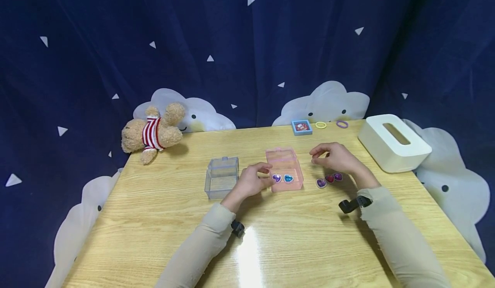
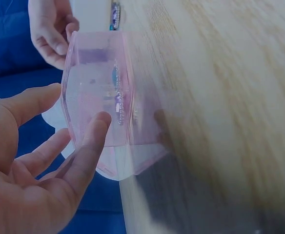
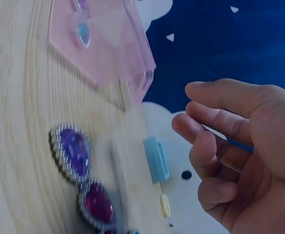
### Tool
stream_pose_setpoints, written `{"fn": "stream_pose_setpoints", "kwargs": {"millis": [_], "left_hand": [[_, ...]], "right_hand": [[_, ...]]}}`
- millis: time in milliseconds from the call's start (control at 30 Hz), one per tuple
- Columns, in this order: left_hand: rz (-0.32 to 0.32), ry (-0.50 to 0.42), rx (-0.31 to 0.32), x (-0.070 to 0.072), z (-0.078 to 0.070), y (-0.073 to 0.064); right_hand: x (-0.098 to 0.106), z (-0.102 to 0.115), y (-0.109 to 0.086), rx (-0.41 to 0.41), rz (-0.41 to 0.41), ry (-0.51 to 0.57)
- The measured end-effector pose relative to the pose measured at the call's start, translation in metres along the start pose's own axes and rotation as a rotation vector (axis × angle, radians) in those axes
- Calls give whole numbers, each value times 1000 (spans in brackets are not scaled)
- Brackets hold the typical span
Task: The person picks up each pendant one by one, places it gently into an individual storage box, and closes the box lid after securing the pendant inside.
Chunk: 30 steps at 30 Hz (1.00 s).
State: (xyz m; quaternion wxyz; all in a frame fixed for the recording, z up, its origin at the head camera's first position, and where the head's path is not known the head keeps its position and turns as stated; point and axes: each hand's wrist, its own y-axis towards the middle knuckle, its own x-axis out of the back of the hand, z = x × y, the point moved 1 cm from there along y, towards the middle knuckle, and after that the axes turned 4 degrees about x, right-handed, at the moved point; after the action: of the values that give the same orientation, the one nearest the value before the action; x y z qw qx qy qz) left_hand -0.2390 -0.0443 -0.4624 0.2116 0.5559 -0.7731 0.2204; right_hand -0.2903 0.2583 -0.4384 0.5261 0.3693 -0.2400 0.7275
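Note:
A see-through pink box (image 1: 287, 187) stands with its lid tilted back. Inside it lie a purple heart gem (image 1: 276, 178) and a blue gem (image 1: 288, 179), both rimmed with small beads. My left hand (image 1: 252, 180) is at the box's left side, fingers apart and loosely bent; in the left wrist view one fingertip (image 2: 102, 117) overlaps the pink wall, and contact is hard to tell. Right of the box, my right hand (image 1: 335, 158) hovers with loosely bent fingers and nothing in them. Below it on the table are a purple heart gem (image 1: 321, 183), a red gem (image 1: 330, 179) and another purple gem (image 1: 338, 176).
A see-through grey-blue box (image 1: 219, 193), lid up, stands left of the pink one. Toward the back are a teddy bear (image 1: 151, 132), a small blue-framed box (image 1: 301, 127), a yellow ring (image 1: 320, 125) and a purple ring (image 1: 342, 124). A white tissue box (image 1: 390, 150) occupies the right.

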Motion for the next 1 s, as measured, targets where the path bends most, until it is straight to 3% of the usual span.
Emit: {"fn": "stream_pose_setpoints", "kwargs": {"millis": [600,1000], "left_hand": [[-4,7,9,-1,2,1],[-2,7,12,0,1,0]], "right_hand": [[13,-53,-15,-118,-14,11],[11,-76,-21,-170,-26,-91]]}}
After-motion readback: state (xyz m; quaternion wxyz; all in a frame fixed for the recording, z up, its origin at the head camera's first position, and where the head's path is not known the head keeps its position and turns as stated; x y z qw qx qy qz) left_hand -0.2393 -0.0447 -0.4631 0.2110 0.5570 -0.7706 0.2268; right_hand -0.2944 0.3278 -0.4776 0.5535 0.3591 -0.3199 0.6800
